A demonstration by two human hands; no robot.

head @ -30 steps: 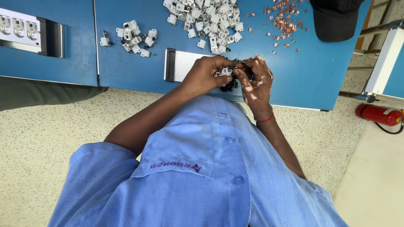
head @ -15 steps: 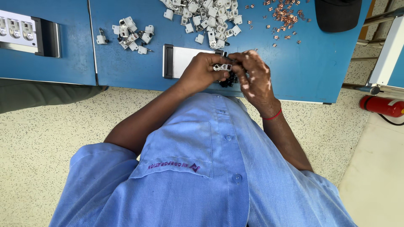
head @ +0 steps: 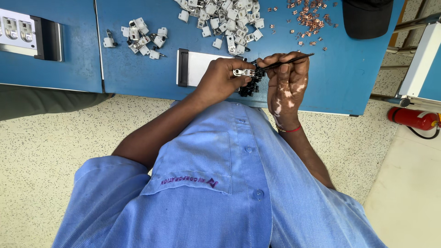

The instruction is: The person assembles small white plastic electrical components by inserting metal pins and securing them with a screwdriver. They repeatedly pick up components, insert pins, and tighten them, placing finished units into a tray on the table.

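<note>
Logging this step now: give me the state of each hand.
Left hand: closed on a small white plastic part.
Right hand: closed on thin black tweezers, tip at the part.

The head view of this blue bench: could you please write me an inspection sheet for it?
Surface: blue table, with a seam between two panels.
Job's things: small white part pinched in the left hand; thin dark tool in the right hand; dark pieces below the hands.
Clutter: large pile of white parts, smaller pile, scattered copper pieces, white tray, black cap.
Grips: both hands closed on their items.
Cables: nothing seen on the table.
Surroundings: speckled floor, red extinguisher, white socket block.
</note>
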